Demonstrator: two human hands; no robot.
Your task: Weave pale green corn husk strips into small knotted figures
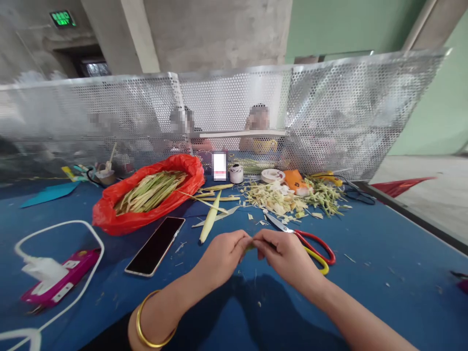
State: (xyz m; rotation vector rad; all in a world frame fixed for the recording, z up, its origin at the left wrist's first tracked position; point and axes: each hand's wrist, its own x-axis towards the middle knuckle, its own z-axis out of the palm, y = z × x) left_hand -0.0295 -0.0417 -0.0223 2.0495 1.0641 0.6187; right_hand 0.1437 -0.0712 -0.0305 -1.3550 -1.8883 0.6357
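Two bare forearms (347, 312), entering from the bottom edge; on the left wrist, a gold bracelet (140, 324), smooth and round in section. Left hand (221, 256) and right hand (285, 253), lower centre of the frame: fingers narrowed to a pinch, tips nearly meeting, with a small yellow-green strip (250, 247) between them, mostly hidden; its length and fold cannot be told. Risks, as judged: the strip may split if tugged hard, being thin and fibrous, or slip if the pinch loosens. Scissors (280, 223), just beside the right hand: tapered metal blades, one red and one yellow plastic loop; a careless sweep of that hand could catch a loop or meet the point. Phone (157, 246), left of centre, flat, dark and glossy; a stray left elbow might nudge it. White cable (103, 246), lower left, stiffly looped above a magenta power strip (69, 273); a snag could drag both. Stalk (210, 219), centre, pale green, tapering, dark-tipped. Red bag (109, 222), centre left, crinkled thin plastic, rim rolled wide, filled with dry leaf strips (153, 192), long and papery. Heap of scraps (274, 197), right of centre, curled and ragged; a small piece set down near it could be lost by likeness of colour. Blue tabletop (365, 278), matt, flecked with crumbs. Metal screen (325, 107), across the upper frame, shiny and perforated.
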